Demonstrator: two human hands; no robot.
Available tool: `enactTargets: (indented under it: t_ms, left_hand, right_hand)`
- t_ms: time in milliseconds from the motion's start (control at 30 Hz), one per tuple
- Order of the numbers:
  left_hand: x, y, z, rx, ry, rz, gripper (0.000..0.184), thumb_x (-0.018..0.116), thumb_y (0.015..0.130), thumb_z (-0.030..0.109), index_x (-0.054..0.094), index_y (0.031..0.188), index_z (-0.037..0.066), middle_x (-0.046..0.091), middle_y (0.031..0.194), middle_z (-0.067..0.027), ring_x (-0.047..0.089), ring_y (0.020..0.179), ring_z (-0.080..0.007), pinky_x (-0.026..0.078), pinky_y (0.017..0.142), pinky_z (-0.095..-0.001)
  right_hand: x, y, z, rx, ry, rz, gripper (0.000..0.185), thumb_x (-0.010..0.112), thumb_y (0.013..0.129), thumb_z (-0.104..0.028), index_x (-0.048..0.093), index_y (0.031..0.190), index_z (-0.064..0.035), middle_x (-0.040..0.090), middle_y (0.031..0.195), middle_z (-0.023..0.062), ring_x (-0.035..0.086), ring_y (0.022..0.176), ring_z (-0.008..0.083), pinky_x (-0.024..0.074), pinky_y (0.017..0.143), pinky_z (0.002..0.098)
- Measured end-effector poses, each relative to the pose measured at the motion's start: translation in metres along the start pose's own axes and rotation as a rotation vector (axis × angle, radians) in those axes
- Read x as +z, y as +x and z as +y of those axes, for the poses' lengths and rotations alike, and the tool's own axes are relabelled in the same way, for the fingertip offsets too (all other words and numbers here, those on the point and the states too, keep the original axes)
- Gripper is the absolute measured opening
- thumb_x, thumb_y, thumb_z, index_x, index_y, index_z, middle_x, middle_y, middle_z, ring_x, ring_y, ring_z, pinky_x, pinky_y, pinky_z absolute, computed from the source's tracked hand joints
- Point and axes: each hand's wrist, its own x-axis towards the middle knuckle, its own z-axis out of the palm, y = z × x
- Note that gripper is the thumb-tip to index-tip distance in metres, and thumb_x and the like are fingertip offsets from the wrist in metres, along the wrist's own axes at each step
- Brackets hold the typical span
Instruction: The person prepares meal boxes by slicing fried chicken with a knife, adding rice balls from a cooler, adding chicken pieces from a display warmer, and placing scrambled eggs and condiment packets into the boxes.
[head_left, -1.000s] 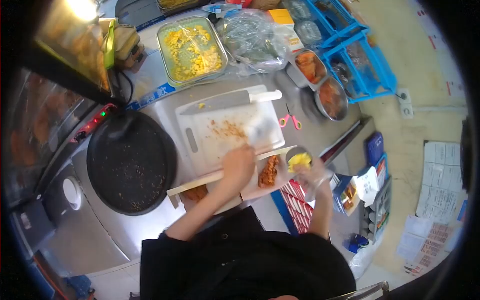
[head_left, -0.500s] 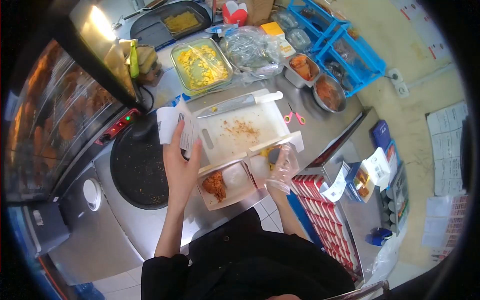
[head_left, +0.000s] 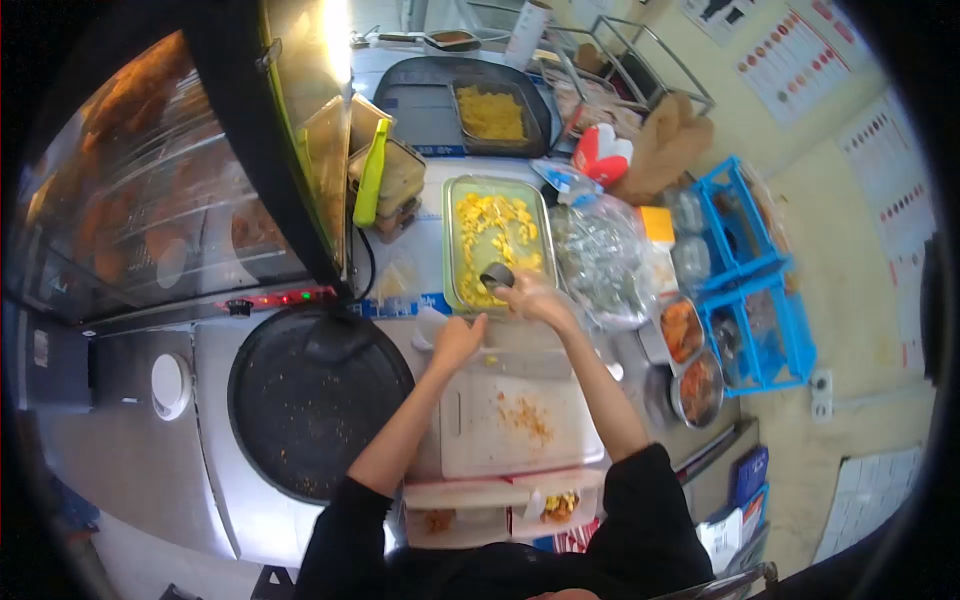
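My right hand (head_left: 535,300) is closed on a small dark round cup (head_left: 497,276), tilted over yellow chunks in a clear-lidded or film-covered green-rimmed tray (head_left: 449,235). At the tray's near left corner is my left hand (head_left: 458,342), its fingers closed and a white paper (head_left: 428,328) at them. Below both hands lies a white cutting board (head_left: 475,430) with brown crumbs; its upper part is blurred. Two open paper boxes stand against my body: the left box (head_left: 455,525) holds brown food, the right box (head_left: 530,520) brown and yellow food.
On the left are a round black pan (head_left: 320,400) and a lit glass food cabinet (head_left: 170,200). Right of the tray lie a plastic bag (head_left: 600,260), metal food containers (head_left: 697,390) and blue baskets (head_left: 760,330). Green-handled tongs (head_left: 371,175) stand behind.
Both hands have moved away from the boxes to the yellow food tray, the right with the dark cup. The white paper has moved with my left hand. The view has turned and shifted.
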Motion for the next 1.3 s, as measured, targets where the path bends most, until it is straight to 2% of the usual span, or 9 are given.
enactTargets:
  t_ms: [33,100,133,200,267,333,533,933,1300]
  left_hand:
    - [0.013,0.021,-0.003,-0.008,-0.002,0.015,0.043,0.058,0.08,0.034,0.06,0.078,-0.009,0.06,0.076,-0.0268,0.061,0.067,-0.0399,0.047,0.064,-0.0452]
    - [0.035,0.042,-0.009,-0.489,-0.789,0.075,0.044,0.057,0.081,0.034,0.06,0.075,-0.01,0.062,0.074,-0.0224,0.062,0.06,-0.0327,0.049,0.059,-0.0413]
    - [0.039,0.05,-0.016,-0.519,-0.809,0.083,0.044,0.057,0.081,0.034,0.06,0.075,-0.01,0.062,0.074,-0.0224,0.062,0.06,-0.0327,0.049,0.059,-0.0413]
    - [0.044,0.056,-0.023,-0.462,-0.643,-0.012,0.039,0.055,0.082,0.027,0.058,0.08,-0.012,0.062,0.076,-0.0195,0.062,0.059,-0.0264,0.052,0.057,-0.0356]
    - [0.064,0.063,-0.026,-0.525,-1.108,0.023,0.035,0.052,0.084,0.021,0.056,0.089,-0.013,0.061,0.086,-0.0207,0.063,0.065,-0.0247,0.054,0.059,-0.0318]
    - [0.066,0.056,-0.014,-0.541,-1.291,0.083,0.033,0.041,0.088,0.016,0.045,0.105,-0.012,0.053,0.105,-0.0197,0.059,0.09,-0.023,0.051,0.073,-0.0327]
    - [0.048,0.047,0.002,-0.633,-1.305,0.052,0.029,0.04,0.092,0.017,0.048,0.102,-0.009,0.055,0.104,-0.0172,0.059,0.091,-0.0226,0.052,0.077,-0.0307]
    - [0.038,0.039,0.004,-0.581,-1.306,-0.018,0.031,0.044,0.092,0.022,0.052,0.103,-0.006,0.058,0.098,-0.0129,0.061,0.086,-0.0189,0.051,0.073,-0.0264]
    - [0.04,0.033,0.01,-0.55,-1.18,0.064,0.025,0.04,0.093,0.012,0.055,0.094,-0.008,0.059,0.092,-0.0134,0.061,0.082,-0.0178,0.053,0.071,-0.0243]
  right_hand:
    - [0.026,0.054,0.032,-0.387,-0.22,0.362,0.029,0.058,0.08,-0.028,0.058,0.094,-0.0033,0.064,0.075,0.0133,0.061,0.063,0.0232,0.0472,0.057,0.038]
    - [0.021,0.108,0.045,-0.363,-0.452,0.416,0.027,0.057,0.08,-0.027,0.06,0.092,-0.0037,0.064,0.076,0.0144,0.062,0.067,0.0257,0.0476,0.06,0.0397]
    - [0.022,0.124,0.054,-0.327,-0.689,0.472,0.025,0.057,0.079,-0.025,0.062,0.091,-0.0041,0.064,0.078,0.0154,0.062,0.071,0.0282,0.048,0.062,0.0413]
    - [0.01,0.12,0.047,-0.213,-0.903,0.144,0.024,0.056,0.079,-0.025,0.064,0.088,-0.0045,0.064,0.08,0.0168,0.062,0.074,0.0297,0.0482,0.065,0.0419]
    - [0.003,0.12,0.071,-0.088,-1.111,-0.178,0.024,0.055,0.079,-0.025,0.066,0.086,-0.0048,0.064,0.083,0.0182,0.062,0.078,0.0311,0.0484,0.068,0.0426]
    - [0.0,0.108,0.116,-0.633,-0.761,-0.131,0.029,0.06,0.074,-0.031,0.066,0.077,-0.0034,0.065,0.083,0.016,0.063,0.077,0.0311,0.0494,0.062,0.038]
    - [0.01,0.059,0.043,0.055,-0.671,-0.053,0.055,0.056,0.073,-0.059,0.066,0.075,-0.0045,0.064,0.072,0.0162,0.063,0.071,0.0312,0.0497,0.062,0.0384]
    - [0.02,0.053,0.054,-0.054,-0.493,0.375,0.042,0.067,0.064,-0.043,0.063,0.079,-0.0043,0.063,0.071,0.0174,0.062,0.065,0.0321,0.0484,0.057,0.0413]
    - [0.041,0.06,0.012,-0.247,-0.406,0.126,0.053,0.069,0.065,-0.05,0.061,0.092,-0.0047,0.064,0.079,0.0174,0.063,0.073,0.0315,0.0481,0.066,0.0418]
